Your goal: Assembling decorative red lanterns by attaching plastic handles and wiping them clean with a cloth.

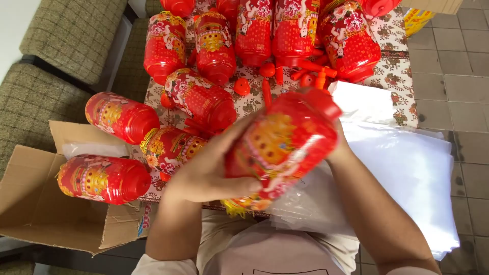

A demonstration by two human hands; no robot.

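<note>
I hold a red lantern (285, 142) with gold and floral print in both hands above the near edge of the table; it is motion-blurred. My left hand (209, 168) wraps around its lower left side. My right hand (338, 147) is mostly hidden behind the lantern's right side, gripping it. A gold tassel (235, 206) hangs at its lower end. Several more red lanterns (214, 48) lie on the patterned tablecloth (397, 35) beyond.
An open cardboard box (41, 209) at the left holds one lantern (104, 178). A stack of clear plastic bags (407, 163) lies at the right. Small red plastic parts (305, 74) are scattered mid-table. A checked sofa (61, 46) stands at the far left.
</note>
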